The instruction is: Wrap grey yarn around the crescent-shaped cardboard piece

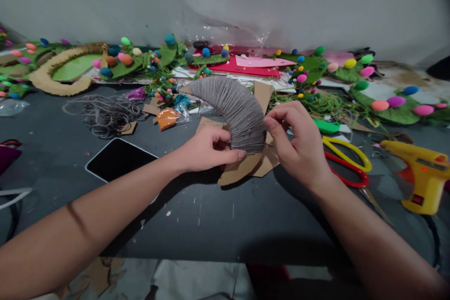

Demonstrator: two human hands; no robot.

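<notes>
Well behind table edge (183, 257), left hand (206, 151) clamped on grey crescent (241, 110), right hand (298, 140) pinched together alongside

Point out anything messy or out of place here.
The gray yarn lies in a loose tangle behind the smartphone, not neatly wound; cardboard scraps lie scattered below the table, as if dropped.

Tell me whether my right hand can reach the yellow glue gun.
Likely yes; between the right hand and the yellow glue gun, the scissors' red and yellow handles lie low on the tabletop.
</notes>
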